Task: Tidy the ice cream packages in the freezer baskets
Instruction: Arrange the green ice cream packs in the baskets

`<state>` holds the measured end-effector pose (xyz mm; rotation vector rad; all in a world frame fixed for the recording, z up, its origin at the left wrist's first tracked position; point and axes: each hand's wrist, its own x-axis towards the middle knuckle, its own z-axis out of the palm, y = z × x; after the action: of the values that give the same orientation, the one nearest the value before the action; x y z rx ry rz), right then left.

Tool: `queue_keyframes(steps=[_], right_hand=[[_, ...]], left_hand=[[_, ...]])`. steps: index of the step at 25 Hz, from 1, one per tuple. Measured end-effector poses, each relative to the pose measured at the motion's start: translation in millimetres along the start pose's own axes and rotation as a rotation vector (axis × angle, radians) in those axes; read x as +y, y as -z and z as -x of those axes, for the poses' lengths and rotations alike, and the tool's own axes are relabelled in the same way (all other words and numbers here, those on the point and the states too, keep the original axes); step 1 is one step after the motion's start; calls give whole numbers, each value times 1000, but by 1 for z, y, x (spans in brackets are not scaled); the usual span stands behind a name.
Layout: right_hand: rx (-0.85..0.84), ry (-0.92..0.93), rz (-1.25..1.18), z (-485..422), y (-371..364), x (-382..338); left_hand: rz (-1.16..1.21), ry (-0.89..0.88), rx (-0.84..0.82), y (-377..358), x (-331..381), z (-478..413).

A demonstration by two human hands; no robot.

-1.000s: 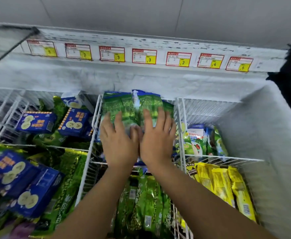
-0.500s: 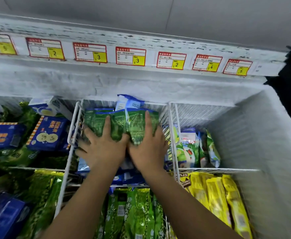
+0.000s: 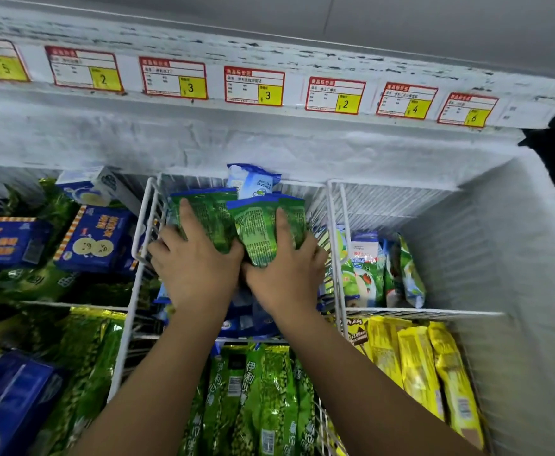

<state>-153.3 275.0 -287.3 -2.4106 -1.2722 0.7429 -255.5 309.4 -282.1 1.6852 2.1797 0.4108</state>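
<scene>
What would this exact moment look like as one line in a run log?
step: tidying | left hand: on green foil ice cream packets | right hand: on same packets | place: middle back white wire basket

Likely a shop: price tags [image 3: 253,86] line a chest freezer [image 3: 236,146].

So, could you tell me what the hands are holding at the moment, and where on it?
Each hand presses a green ice cream package in the middle back basket: left hand and right hand both at the packs' near ends.
</scene>
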Motion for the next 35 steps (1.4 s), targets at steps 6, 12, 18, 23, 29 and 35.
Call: queue_keyframes(steps=[6, 12, 18, 23, 29, 35], right_hand=[[63, 13, -42, 0, 0, -5], [30, -83, -90, 4, -1, 10], [42, -62, -107, -2, -3, 5], [222, -3, -142, 6, 11, -3], [311, 102, -143, 12, 32, -17], [350, 130, -174, 5, 82, -23]], left_hand=[[-54, -48, -5, 8, -7, -9], [-70, -71, -110, 11, -12, 6], [101, -1, -106, 16, 0, 3], [213, -23, -71, 29, 14, 10], [365, -49, 24, 46, 19, 16], [493, -125, 71, 68, 58, 17]])
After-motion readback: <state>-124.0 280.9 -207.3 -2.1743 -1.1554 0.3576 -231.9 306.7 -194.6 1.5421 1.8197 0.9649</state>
